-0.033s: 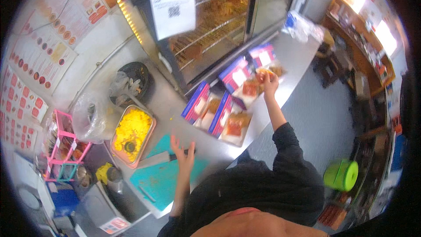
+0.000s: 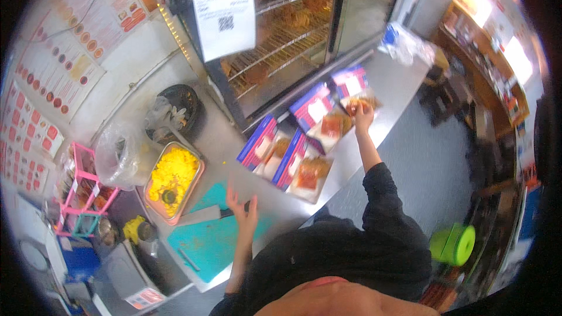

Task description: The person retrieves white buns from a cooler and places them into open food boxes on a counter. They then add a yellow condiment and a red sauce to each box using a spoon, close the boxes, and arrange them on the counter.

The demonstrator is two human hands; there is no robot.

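Right hand [image 2: 364,117] is held with fingers bunched, orange food [image 2: 352,106] just left of its fingertips; whether anything is gripped cannot be told through blur.

The right hand's [image 2: 364,117] fingertips blur into the filling [image 2: 353,105] of the farthest open box [image 2: 351,80], covering part of it, and whether they pinch anything cannot be told. The left hand [image 2: 246,215] hides a stretch of the knife's [image 2: 202,216] dark handle; contact between them is unclear, and the forearm covers a strip of the teal board [image 2: 202,243]. A hanging paper [image 2: 223,35], its top cut off by the upper edge, blocks part of the glass-fronted cabinet [image 2: 293,29]. The contents of the black bowl [image 2: 186,102] are too indistinct to name, and the wall posters' [image 2: 70,64] small print is illegible.
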